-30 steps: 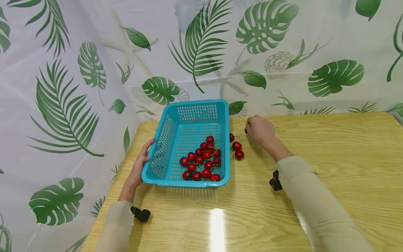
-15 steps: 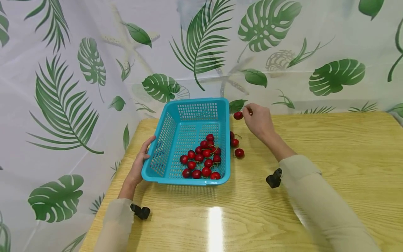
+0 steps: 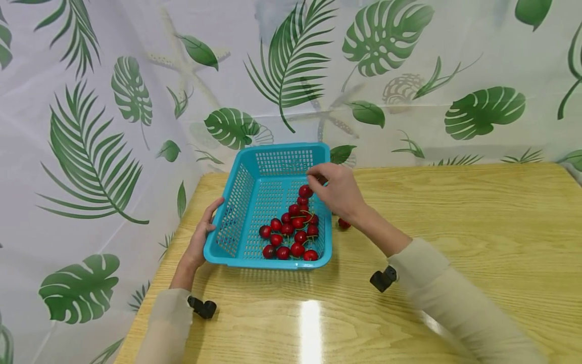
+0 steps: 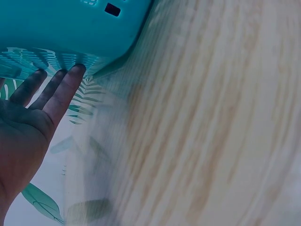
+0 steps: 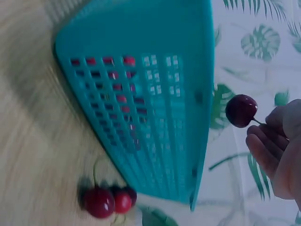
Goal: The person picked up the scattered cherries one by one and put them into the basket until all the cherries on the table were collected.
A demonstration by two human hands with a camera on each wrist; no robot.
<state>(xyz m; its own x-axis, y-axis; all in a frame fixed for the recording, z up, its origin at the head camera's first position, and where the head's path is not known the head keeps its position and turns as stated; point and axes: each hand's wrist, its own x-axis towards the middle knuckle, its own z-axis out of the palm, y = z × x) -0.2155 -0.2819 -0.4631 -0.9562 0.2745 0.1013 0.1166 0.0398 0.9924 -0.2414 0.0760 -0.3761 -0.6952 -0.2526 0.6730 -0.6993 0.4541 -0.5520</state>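
Note:
A blue perforated plastic basket [image 3: 268, 264] stands on the table, with several dark red cherries [image 3: 287, 229] gathered on its right side. My left hand [image 3: 199, 240] is at the basket's left wall; in the left wrist view its extended fingers [image 4: 66, 92] touch the wall from outside. Above the basket's right rim, my right hand [image 3: 338, 192] pinches a cherry [image 5: 241, 110] by its stem, the fruit hanging over the inside. More cherries [image 5: 99, 202] lie on the table just outside the right wall, partly hidden by my right hand in the head view.
The wooden table [image 3: 477, 227] extends to the right and in front of the basket. A white leaf-patterned cloth [image 3: 291, 76] hangs behind and along the left side. Each wrist carries a small black camera [image 3: 383, 278].
My right hand has lifted a cherry from the table beside the basket and carried it left, over the rim. My left hand has stayed at the basket's left side.

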